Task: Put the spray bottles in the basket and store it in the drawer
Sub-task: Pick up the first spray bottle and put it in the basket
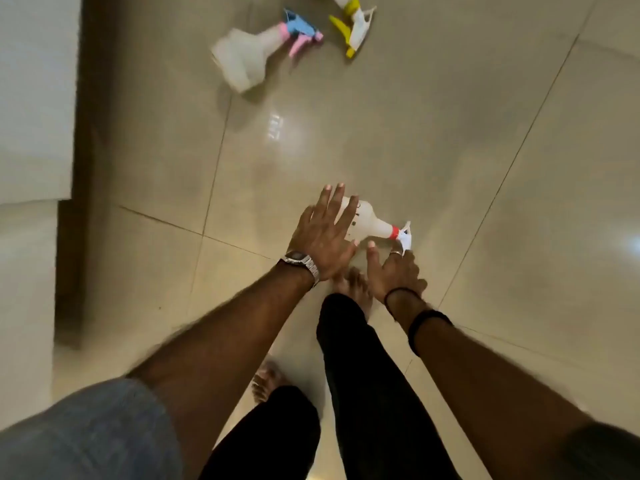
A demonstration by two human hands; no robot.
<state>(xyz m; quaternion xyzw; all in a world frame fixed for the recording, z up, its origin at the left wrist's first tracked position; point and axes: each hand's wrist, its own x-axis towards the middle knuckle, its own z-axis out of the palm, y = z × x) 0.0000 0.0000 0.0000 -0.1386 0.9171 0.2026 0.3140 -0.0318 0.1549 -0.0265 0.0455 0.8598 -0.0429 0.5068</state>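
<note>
A white spray bottle with a red collar (372, 223) lies on its side on the tiled floor, nozzle pointing right. My left hand (323, 235) hovers over its base with fingers spread, covering part of it. My right hand (393, 270) is just below the bottle's neck, fingers apart, holding nothing. Farther off lie a clear bottle with a pink and blue trigger (256, 53) and a white bottle with a yellow trigger (353, 29), partly cut off by the top edge. No basket or drawer is in view.
White cabinet fronts (34, 116) run along the left edge with a dark gap beside them. My bare feet (351, 285) and dark trouser legs stand just below the hands. Glossy beige floor tiles (450, 133) stretch to the right.
</note>
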